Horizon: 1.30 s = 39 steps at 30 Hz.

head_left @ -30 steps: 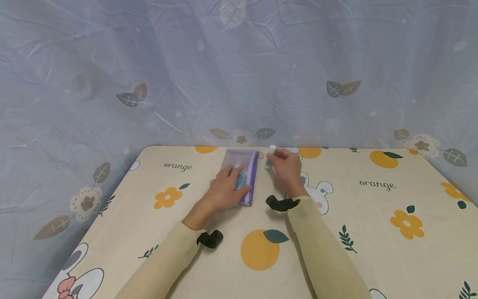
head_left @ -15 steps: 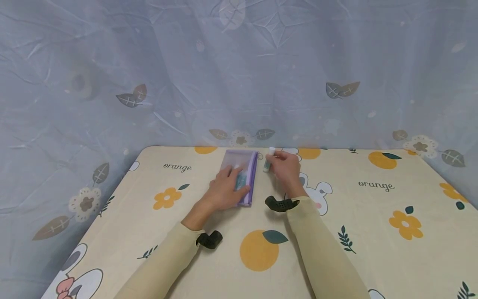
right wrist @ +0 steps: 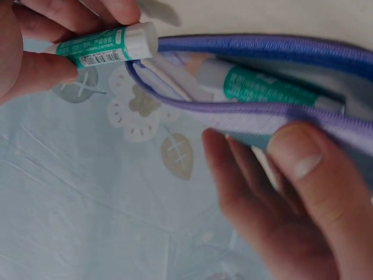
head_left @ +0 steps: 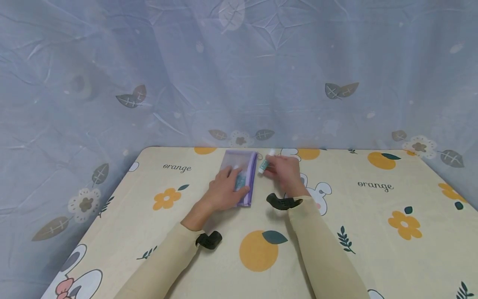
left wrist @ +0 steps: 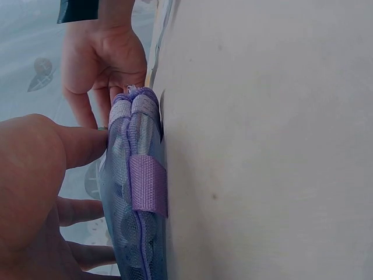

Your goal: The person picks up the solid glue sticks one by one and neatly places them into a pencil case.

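Observation:
My left hand (head_left: 225,189) rests on a purple-edged mesh zip pouch (head_left: 239,158) lying flat, fingers spread over its upper face and thumb beside the zipper edge. In the right wrist view the pouch's mouth gapes, showing a green-labelled glue stick (right wrist: 268,87) inside. Just right of the pouch, my right hand (head_left: 285,172) holds another glue stick (right wrist: 105,49), white-ended with a green label, between thumb and fingers. This glue stick is tilted, one end toward the pouch's mouth. The left wrist view shows the pouch's thickness and its purple tab (left wrist: 148,185).
A patterned cloth (head_left: 257,251) with oranges, flowers and rabbits covers the table. Behind its far edge hangs a grey-blue floral curtain (head_left: 239,83). A small ring (head_left: 259,156) lies at the pouch's far right corner.
My right hand has tipped the glue stick from nearly upright to slanting, its lower end moving left toward the pouch. My left hand and the pouch have stayed in place.

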### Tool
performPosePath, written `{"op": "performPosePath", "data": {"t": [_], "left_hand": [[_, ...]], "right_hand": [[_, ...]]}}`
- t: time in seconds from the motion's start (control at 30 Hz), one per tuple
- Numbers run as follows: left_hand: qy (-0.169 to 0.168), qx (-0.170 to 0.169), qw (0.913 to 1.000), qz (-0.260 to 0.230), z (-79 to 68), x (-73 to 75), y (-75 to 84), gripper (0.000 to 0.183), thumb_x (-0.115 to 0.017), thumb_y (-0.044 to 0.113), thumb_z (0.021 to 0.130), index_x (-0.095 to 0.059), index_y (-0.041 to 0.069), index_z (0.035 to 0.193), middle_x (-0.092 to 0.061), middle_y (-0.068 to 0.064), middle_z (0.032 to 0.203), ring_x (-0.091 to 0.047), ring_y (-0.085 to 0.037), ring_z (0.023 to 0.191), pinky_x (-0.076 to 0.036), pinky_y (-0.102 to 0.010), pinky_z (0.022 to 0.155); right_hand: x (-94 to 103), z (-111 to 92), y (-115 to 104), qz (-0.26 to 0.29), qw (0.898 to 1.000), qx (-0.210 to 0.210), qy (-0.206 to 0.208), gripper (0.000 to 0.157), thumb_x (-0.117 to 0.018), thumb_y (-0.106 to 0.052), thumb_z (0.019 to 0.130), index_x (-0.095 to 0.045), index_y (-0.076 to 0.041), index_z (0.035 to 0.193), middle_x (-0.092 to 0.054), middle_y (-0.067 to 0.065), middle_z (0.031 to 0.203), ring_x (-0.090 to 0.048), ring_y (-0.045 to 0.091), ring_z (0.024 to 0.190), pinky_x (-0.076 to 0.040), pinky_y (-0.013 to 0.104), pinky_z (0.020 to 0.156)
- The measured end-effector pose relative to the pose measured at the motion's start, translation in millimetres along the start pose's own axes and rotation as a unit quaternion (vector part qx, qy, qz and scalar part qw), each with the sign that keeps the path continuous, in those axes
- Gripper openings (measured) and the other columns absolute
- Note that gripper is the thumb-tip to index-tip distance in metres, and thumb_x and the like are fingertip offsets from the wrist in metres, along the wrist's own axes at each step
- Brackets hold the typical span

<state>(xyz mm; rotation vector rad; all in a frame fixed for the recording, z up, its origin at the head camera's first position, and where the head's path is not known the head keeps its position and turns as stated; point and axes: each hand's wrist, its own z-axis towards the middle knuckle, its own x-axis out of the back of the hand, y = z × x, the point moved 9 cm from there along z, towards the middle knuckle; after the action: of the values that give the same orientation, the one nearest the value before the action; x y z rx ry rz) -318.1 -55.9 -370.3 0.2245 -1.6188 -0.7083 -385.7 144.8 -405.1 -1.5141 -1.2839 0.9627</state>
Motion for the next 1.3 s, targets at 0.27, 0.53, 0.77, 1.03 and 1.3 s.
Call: {"op": "performPosePath", "data": {"t": [0.27,0.53,0.77,1.03,1.3], "left_hand": [[-0.004,0.009,0.9999,0.003,-0.3,-0.3,-0.1,0.073,-0.06,0.043,0.106,-0.035,0.011,0.166,-0.021,-0.026,0.175,-0.024,-0.048,0.161,-0.025,-0.071,0.125],[-0.003,0.008,1.0,0.004,-0.4,-0.6,0.0,0.073,-0.059,0.043,0.106,-0.034,0.011,0.166,-0.021,-0.026,0.174,-0.024,-0.049,0.161,-0.025,-0.072,0.124],[0.0,0.006,1.0,0.002,-0.1,-1.4,-0.8,0.073,-0.06,0.043,0.106,-0.034,0.011,0.167,-0.021,-0.027,0.174,-0.025,-0.049,0.16,-0.025,-0.073,0.124],[0.001,0.005,1.0,-0.003,0.5,-1.6,-0.3,0.073,-0.06,0.043,0.105,-0.035,0.011,0.166,-0.021,-0.028,0.174,-0.025,-0.05,0.16,-0.025,-0.073,0.124],[0.003,0.003,1.0,-0.005,-0.3,0.3,2.0,0.071,-0.061,0.04,0.105,-0.036,0.011,0.165,-0.023,-0.028,0.173,-0.026,-0.05,0.16,-0.025,-0.074,0.123]], "right_hand": [[-5.7,-6,5,0.041,0.998,-0.043,-0.035,0.033,-0.072,-0.025,0.102,-0.068,-0.004,0.128,-0.076,0.009,0.111,-0.078,0.015,0.092,-0.064,0.029,0.087],[-12.9,-10,6,0.055,0.996,-0.04,-0.055,0.034,-0.071,-0.018,0.102,-0.068,0.001,0.13,-0.08,0.008,0.099,-0.08,0.015,0.086,-0.063,0.031,0.088],[-26.4,-13,9,0.06,0.993,-0.043,-0.091,0.035,-0.07,-0.014,0.103,-0.068,0.002,0.133,-0.079,0.011,0.105,-0.08,0.016,0.091,-0.063,0.032,0.089],[-33.6,-14,11,0.059,0.992,-0.04,-0.108,0.032,-0.071,-0.012,0.102,-0.069,0.004,0.13,-0.078,0.012,0.113,-0.078,0.017,0.096,-0.063,0.032,0.09],[-34.9,-16,11,0.063,0.99,-0.044,-0.115,0.03,-0.073,-0.01,0.1,-0.071,0.003,0.127,-0.077,0.013,0.116,-0.078,0.018,0.099,-0.063,0.032,0.091]]}}
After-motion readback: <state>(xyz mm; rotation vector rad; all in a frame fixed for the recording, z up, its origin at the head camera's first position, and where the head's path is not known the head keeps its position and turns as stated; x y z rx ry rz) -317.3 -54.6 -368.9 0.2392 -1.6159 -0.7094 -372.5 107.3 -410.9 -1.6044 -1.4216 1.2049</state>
